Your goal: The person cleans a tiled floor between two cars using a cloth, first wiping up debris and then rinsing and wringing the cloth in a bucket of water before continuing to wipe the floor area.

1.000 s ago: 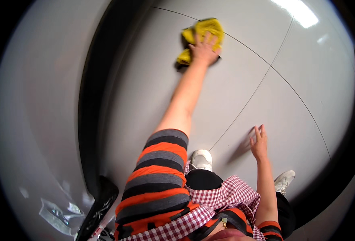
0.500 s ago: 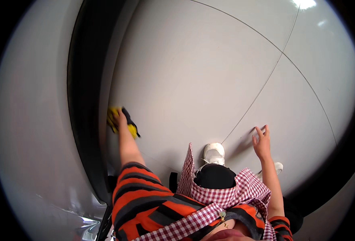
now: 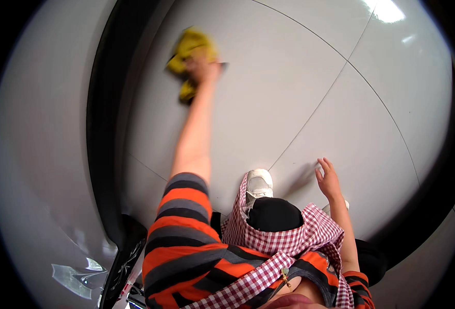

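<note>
A yellow cloth with dark parts lies bunched under my left hand, which reaches far forward at the upper left. Motion blurs both, but the fingers are closed on the cloth, pressed down against the pale grey tiled floor. On the right, my right hand hovers above the tiles beside my knee, its fingers stretched out and nothing in them. A shadow falls on the floor to its left.
A long black curved strip borders the floor on the left, with a glossy pale surface beyond it. A clear, shiny object shows at the lower left. Another dark edge curves along the right. My white shoe stands near the middle.
My left hand has swept the cloth forward and to the right, away from the black strip on the left. The right hand has shifted slightly left in the picture.
</note>
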The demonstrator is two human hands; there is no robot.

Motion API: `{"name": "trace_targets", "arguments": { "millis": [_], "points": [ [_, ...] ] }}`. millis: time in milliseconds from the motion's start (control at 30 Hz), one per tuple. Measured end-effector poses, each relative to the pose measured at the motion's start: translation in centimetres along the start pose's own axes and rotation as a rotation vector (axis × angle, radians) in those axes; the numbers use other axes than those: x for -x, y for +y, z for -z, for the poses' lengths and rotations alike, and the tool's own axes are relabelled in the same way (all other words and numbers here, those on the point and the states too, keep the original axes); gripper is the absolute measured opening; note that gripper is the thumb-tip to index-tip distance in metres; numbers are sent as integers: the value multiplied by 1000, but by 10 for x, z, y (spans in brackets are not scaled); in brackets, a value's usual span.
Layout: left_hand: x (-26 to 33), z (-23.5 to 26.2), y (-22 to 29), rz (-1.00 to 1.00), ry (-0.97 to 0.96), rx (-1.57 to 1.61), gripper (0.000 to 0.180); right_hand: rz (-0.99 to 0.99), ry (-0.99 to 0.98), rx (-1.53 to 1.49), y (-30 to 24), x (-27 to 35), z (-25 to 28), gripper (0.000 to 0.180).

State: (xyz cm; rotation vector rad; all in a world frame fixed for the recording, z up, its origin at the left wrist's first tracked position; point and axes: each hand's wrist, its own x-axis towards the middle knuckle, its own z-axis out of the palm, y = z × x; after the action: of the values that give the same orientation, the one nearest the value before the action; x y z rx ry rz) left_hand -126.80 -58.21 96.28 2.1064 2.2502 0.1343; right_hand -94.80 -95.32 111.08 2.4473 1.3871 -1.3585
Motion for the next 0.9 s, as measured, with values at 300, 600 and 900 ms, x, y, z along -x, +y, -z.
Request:
{"name": "trace_targets", "arguments": {
  "millis": [300,600,900],
  "points": [
    [259,18,229,-1051,-422,215,61,-15,138,-56,19,-5,11,39],
    [115,-7,34,-44,-11,2,61,63,361,71,34,-72,81,35],
    [226,15,121,94,-598,195,61,519,52,88,-75,-135,42,44]
  ]
}}
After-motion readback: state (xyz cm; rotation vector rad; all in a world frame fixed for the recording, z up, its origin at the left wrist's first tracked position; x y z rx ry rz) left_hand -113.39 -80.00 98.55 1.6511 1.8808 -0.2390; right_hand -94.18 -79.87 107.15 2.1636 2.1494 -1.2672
